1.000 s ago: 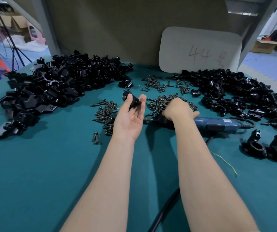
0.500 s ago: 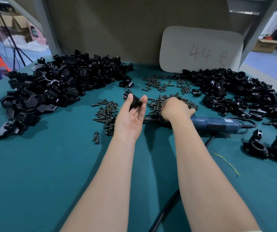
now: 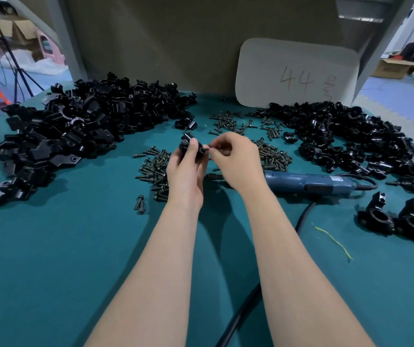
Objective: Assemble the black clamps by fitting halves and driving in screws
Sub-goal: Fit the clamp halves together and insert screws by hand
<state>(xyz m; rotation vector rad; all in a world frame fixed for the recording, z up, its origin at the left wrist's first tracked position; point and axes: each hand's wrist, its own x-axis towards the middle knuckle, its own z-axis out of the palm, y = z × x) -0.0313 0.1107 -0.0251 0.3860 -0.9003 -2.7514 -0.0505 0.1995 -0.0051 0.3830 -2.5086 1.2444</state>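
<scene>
Gripping a black clamp (image 3: 188, 147) in the curled left hand (image 3: 187, 171), pinching a small screw (image 3: 206, 147) against its side with the right hand (image 3: 237, 161), above the counter (image 3: 75, 246).

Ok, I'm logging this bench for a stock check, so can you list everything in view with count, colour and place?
left pile: many loose clamp parts, black, back left
right pile: many loose clamp parts, black, back right
screws: several loose heaps, dark, middle, between the piles
screwdriver: one, blue, lying centre right
cable: one, black, from the screwdriver toward the near edge
finished clamps: two, black, far right
board: one, white, marked 44, leaning at the back
wire scrap: one, yellow-green, right of the cable
table cover: one, teal
clamp: one, black, held up at centre
screw: one, dark, at the clamp's right side
left hand: grips the clamp
right hand: pinches the screw
</scene>
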